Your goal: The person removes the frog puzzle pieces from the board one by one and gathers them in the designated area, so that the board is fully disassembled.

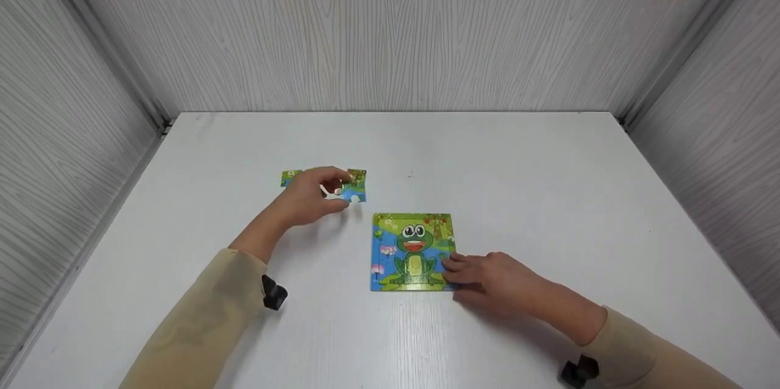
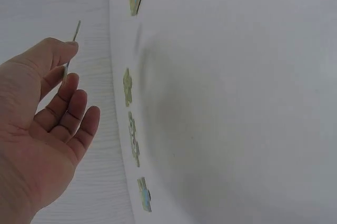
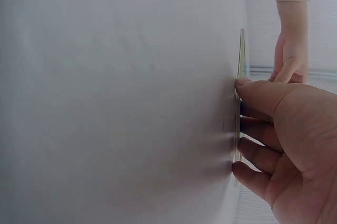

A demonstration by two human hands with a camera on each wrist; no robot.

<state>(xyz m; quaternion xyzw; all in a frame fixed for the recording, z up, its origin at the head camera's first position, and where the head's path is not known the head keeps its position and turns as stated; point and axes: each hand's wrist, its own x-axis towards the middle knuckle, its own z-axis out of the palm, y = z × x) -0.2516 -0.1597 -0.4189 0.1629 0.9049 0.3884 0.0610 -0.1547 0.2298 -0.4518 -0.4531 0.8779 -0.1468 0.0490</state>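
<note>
My left hand (image 1: 311, 197) pinches a thin jigsaw piece (image 2: 77, 30) between thumb and fingers, above the table. In the head view this piece overlaps another printed piece (image 1: 358, 174) behind it. Two more pieces lie by the hand: a green and blue one (image 1: 291, 177) on its left and one mostly hidden behind it. A square frog puzzle board (image 1: 414, 255) lies flat, showing a green frog on blue and green. My right hand (image 1: 496, 282) touches the board's right edge, some fingertips over its border and the thumb at its side.
The white table (image 1: 524, 182) is bounded by a grained back wall (image 1: 390, 29) and side walls. Black clips sit on both sleeves, one on the left cuff (image 1: 273, 292) and one on the right cuff (image 1: 579, 371).
</note>
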